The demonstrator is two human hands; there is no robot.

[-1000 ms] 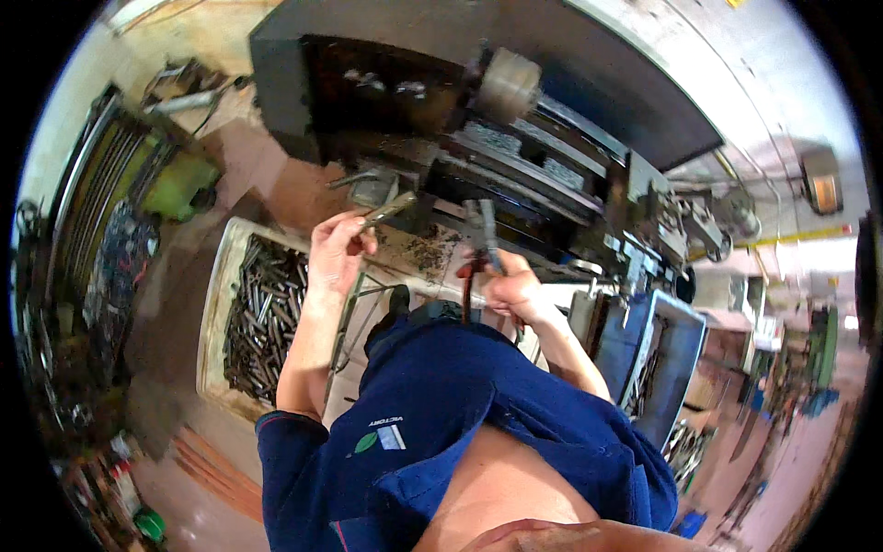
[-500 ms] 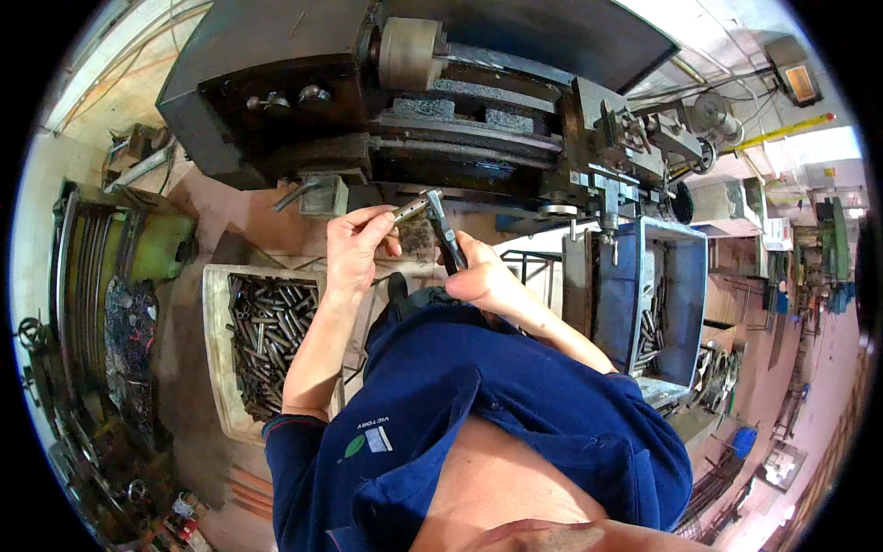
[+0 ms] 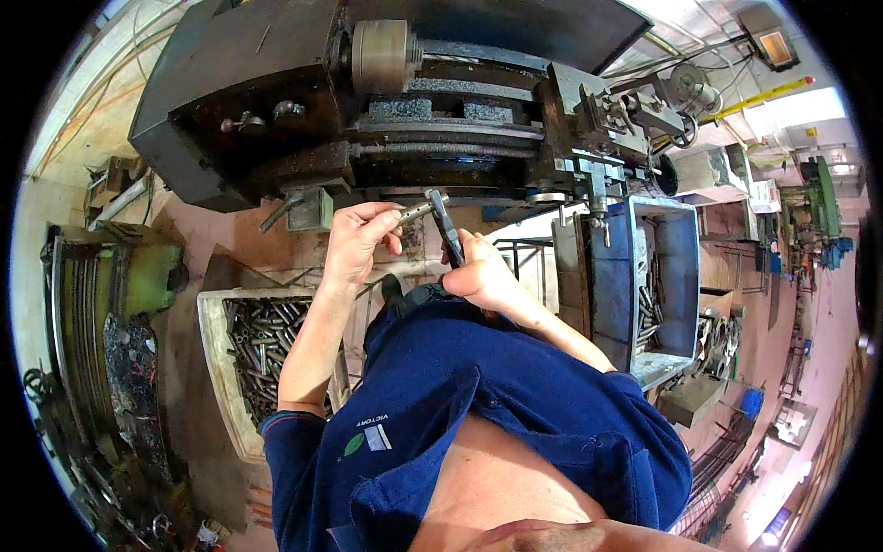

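Observation:
My left hand (image 3: 357,241) pinches a short metal tube (image 3: 414,213) with small holes along its side, between thumb and fingertips. My right hand (image 3: 480,272) is closed around the dark body of a slim measuring tool that looks like a caliper (image 3: 445,228). The caliper's metal head is at the tube's far right end; whether its jaws grip the tube is too small to tell. Both hands are in front of my chest, with the lathe (image 3: 441,138) beyond them.
At my left stands a pale bin (image 3: 210,340) heaped with metal tubes (image 3: 262,345). A blue crate (image 3: 681,276) with more metal pieces is on the right. The lathe's chuck (image 3: 382,57) sits at the back, and a greenish machine (image 3: 143,271) is far left.
The view has shifted, so the lathe appears farther left and the left bin lower. Both hands keep their grips, with the tube and caliper still together.

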